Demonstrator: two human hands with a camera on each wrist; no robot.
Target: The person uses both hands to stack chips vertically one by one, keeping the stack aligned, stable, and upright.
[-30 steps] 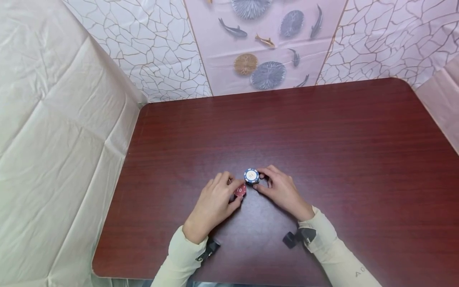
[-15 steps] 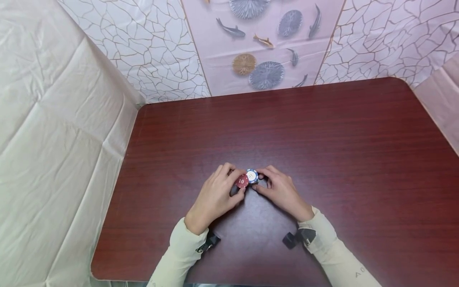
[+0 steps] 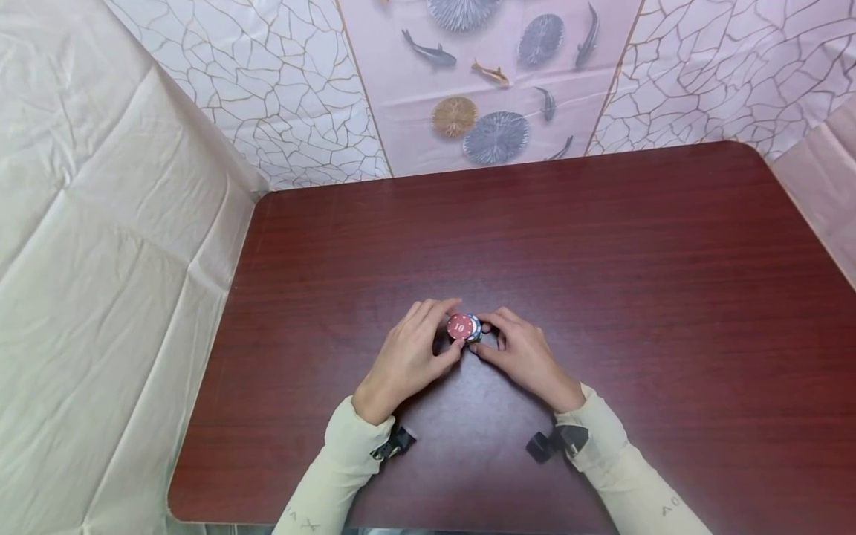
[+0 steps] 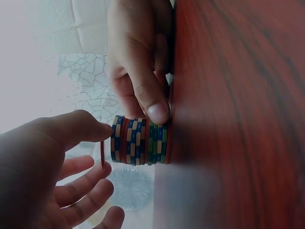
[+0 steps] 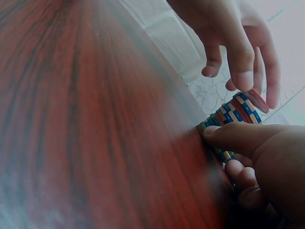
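A stack of poker chips (image 4: 136,143) stands upright on the table, with red, blue-and-white and green-edged chips in it. Its top chip (image 3: 476,329) is blue and white. Low on the stack, the thumb and fingers of my right hand (image 3: 528,357) hold it from the right. My left hand (image 3: 411,353) pinches a red poker chip (image 3: 459,327) marked 10 between thumb and fingertip. In the left wrist view a small gap separates this red chip (image 4: 102,153) from the stack's top. Seen from the head, it overlaps most of the top chip.
The reddish-brown wooden table (image 3: 602,245) spreads around both hands. A patterned cloth (image 3: 495,96) hangs behind its far edge, and a pale cloth (image 3: 100,282) hangs along the left side. Black camera mounts (image 3: 394,443) are strapped at the wrists.
My left hand has brought the red chip up and to the right, from beside the stack to over its top. The right hand has stayed in place on the stack.
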